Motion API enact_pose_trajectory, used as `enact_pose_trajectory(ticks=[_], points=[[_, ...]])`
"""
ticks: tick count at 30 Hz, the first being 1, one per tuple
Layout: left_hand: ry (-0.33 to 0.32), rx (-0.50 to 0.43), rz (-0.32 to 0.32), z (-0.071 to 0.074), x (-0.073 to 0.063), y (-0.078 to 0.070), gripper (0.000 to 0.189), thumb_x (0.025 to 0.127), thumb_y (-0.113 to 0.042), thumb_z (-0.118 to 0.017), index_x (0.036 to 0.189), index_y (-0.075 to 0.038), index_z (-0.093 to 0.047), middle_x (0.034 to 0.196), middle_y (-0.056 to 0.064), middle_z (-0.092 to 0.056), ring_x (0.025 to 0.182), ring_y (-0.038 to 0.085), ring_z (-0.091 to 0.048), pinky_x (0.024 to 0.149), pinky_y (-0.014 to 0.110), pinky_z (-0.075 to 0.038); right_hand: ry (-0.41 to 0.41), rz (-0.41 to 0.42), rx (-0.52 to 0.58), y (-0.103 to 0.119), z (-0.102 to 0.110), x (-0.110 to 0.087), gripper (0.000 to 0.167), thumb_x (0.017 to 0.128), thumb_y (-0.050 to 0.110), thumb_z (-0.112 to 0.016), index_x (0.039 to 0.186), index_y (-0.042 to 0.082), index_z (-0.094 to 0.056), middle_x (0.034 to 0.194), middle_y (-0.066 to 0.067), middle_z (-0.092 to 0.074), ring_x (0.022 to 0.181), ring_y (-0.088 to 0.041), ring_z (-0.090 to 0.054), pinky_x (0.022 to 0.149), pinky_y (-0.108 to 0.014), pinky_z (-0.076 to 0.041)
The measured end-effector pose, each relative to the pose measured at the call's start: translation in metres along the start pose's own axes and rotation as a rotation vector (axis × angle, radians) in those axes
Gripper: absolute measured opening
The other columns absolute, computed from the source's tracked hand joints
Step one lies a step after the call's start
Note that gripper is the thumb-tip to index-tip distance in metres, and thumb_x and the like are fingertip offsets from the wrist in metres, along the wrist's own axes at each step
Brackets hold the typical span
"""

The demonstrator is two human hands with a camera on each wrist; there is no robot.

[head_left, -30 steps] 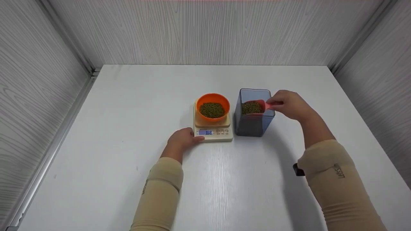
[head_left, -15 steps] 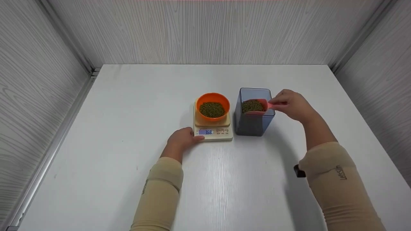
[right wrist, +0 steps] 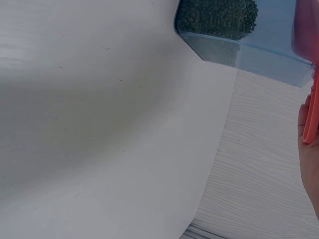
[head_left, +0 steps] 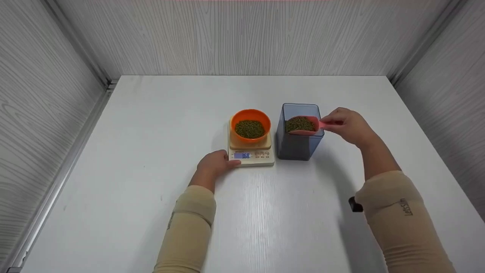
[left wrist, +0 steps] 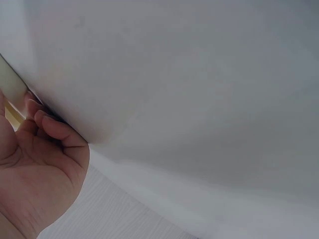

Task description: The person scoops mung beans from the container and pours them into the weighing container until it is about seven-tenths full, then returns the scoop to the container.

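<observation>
While wearing beige, stretchy-looking sleeves (head_left: pixel 189 225), grasping the kitchen scale (head_left: pixel 259 162) at the front-left corner with the left hand (head_left: pixel 214 163), laying the thumb on top; best pressing lightly, probably, to avoid disturbing the reading on the lit display (head_left: pixel 241 156). Pinching the handle of the red plastic scoop (head_left: pixel 316 123) with the right hand (head_left: pixel 348 124), and holding the scoop in the mouth of the tall, square-sided, translucent blue container (head_left: pixel 301 110) just right of the scale, though not showing clearly whether touching the rim. Best holding level, seemingly, and easing past the rim slowly, to avoid shedding small, round, green beans (head_left: pixel 299 123) from the heap. Supporting, on the scale's cream platform, a smooth orange bowl (head_left: pixel 242 115) curving round more beans. Spreading smooth white tabletop (head_left: pixel 113 170) beneath, and backing everything with pale, wood-grained panelling (head_left: pixel 242 38)
</observation>
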State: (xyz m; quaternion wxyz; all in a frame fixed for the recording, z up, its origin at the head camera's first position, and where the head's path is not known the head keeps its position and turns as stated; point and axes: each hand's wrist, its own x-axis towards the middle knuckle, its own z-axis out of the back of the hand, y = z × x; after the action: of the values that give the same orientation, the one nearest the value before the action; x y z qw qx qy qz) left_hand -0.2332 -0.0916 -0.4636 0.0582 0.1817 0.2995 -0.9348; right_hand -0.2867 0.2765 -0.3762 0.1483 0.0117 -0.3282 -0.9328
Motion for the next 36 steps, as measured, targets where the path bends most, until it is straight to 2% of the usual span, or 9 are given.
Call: enact_pose_trajectory(ticks=[9,14,19,22,36], points=[[0.006,-0.008,0.004,0.0001,0.0008,0.0001,0.042,0.079,-0.052,-0.063,0.09,-0.013,-0.054,0.083,0.004,-0.052,0.08,0.021,-0.046,0.074,0.034,-0.037,-0.024,-0.054,0.061,0.0008,-0.0028,-0.0022,0.022,0.084,0.026,-0.066,0.101,0.011,-0.066,0.099,-0.003,-0.058,0.088,-0.017,-0.05,0.072,-0.022,-0.044],[0.002,-0.006,-0.003,0.0013,0.0007,0.0001,0.043,0.079,-0.052,-0.063,0.091,-0.012,-0.055,0.084,0.004,-0.053,0.08,0.021,-0.046,0.077,0.035,-0.038,-0.018,-0.051,0.081,0.0018,-0.0029,-0.0023,0.023,0.084,0.023,-0.066,0.102,0.009,-0.065,0.1,-0.005,-0.058,0.089,-0.018,-0.05,0.071,-0.019,-0.043],[0.001,-0.006,-0.001,0.0032,-0.0006,-0.0009,0.042,0.079,-0.051,-0.063,0.093,-0.012,-0.056,0.085,0.004,-0.054,0.081,0.021,-0.047,0.079,0.036,-0.039,0.004,-0.068,0.072,0.0023,-0.0033,-0.0017,0.023,0.086,0.022,-0.064,0.105,0.009,-0.064,0.103,-0.005,-0.058,0.09,-0.019,-0.05,0.074,-0.024,-0.044],[0.001,0.002,0.002,0.0041,-0.0017,-0.002,0.043,0.08,-0.051,-0.062,0.093,-0.011,-0.056,0.085,0.005,-0.054,0.081,0.021,-0.047,0.078,0.036,-0.039,0.009,-0.079,0.068,0.0028,-0.0035,-0.0018,0.023,0.087,0.023,-0.063,0.106,0.01,-0.063,0.103,-0.005,-0.058,0.09,-0.019,-0.05,0.076,-0.026,-0.044],[-0.004,0.045,-0.02,0.0009,0.0011,0.0007,0.043,0.079,-0.054,-0.061,0.086,-0.012,-0.051,0.079,0.002,-0.049,0.075,0.019,-0.044,0.07,0.033,-0.037,-0.017,-0.054,0.071,0.0071,0.0008,0.0001,0.021,0.087,0.023,-0.062,0.104,0.01,-0.064,0.101,-0.004,-0.057,0.089,-0.018,-0.049,0.074,-0.026,-0.044]])
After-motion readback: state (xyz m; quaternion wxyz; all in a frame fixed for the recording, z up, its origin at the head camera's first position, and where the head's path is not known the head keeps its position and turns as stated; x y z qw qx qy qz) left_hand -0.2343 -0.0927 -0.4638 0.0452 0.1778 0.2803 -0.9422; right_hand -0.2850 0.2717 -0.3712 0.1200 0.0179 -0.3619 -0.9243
